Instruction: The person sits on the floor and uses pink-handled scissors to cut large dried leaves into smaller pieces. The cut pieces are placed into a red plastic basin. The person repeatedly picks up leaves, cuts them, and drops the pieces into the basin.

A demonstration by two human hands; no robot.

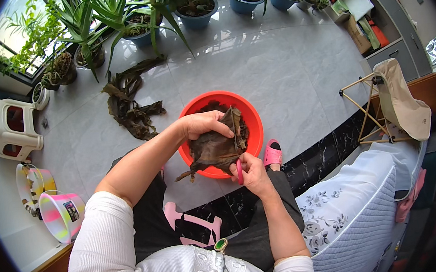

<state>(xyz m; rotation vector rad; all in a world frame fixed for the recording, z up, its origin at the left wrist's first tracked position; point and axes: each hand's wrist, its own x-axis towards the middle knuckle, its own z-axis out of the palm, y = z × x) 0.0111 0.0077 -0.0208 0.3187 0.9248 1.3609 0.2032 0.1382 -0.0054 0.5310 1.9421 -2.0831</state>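
My left hand grips a broad brown sheet of what looks like dried kelp by its folded upper edge, above a red plastic basin. At the sheet's lower right corner, my right hand holds scissors by their pink-red handle. Their blades are hidden, so I cannot tell whether they are apart. Darker crumpled pieces of the same material lie inside the basin, partly covered by the sheet. A long tangled strip of kelp rests on the grey tiles left of the basin.
Potted plants line the window side. A white plastic stool and colourful buckets stand at left. At right are a folding chair and a quilted cover. A pink plastic frame sits between my legs.
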